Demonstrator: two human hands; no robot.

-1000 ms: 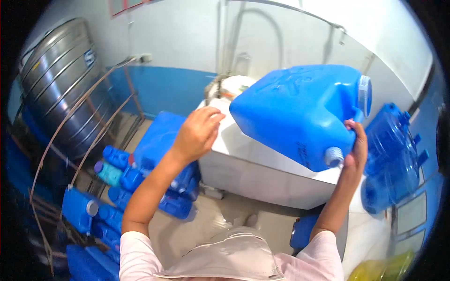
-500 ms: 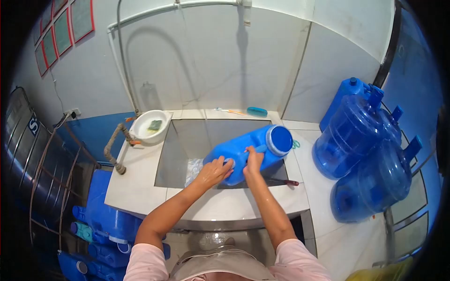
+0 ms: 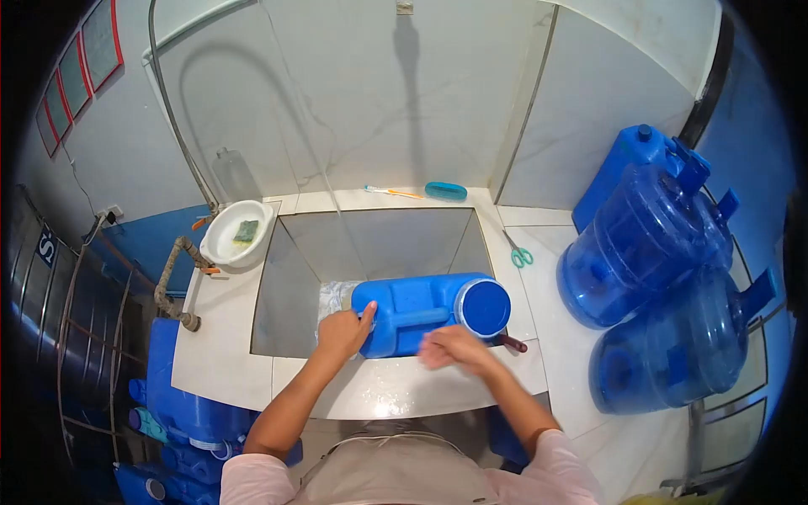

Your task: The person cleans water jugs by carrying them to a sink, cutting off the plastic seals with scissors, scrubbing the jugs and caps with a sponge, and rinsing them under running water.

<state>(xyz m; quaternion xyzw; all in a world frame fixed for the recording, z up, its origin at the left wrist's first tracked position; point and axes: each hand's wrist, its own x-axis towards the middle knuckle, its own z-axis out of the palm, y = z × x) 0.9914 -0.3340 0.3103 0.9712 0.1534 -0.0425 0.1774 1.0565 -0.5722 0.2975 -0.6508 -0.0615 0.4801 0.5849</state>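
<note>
A blue water jug (image 3: 412, 290) with a large round blue cap (image 3: 486, 308) lies on its side across the sink (image 3: 286, 286), cap end to the right. At its left end, my left hand (image 3: 341, 334) is closed against the jug, thumb up along the edge; what its fingers grip underneath is hidden. My right hand (image 3: 457, 347) is off the handle, in front of the jug below the cap. Its fingers are slightly blurred and loosely apart, with nothing seen in them. Clear crumpled plastic (image 3: 335, 299) shows in the sink beside the jug's left end.
A white basin (image 3: 220, 244) with a sponge (image 3: 246, 231) stands left, near a pipe tap (image 3: 172, 278). Scissors (image 3: 518, 251), a toothbrush (image 3: 391, 192), a teal brush (image 3: 446, 191) and a dark red handle (image 3: 512, 343) lie around the sink. Large blue bottles (image 3: 631, 244) stand right.
The jug has gone from tilted to lying level, lower and nearer the front edge. My right hand has let go of its handle. My left hand has moved left and down with the jug's end.
</note>
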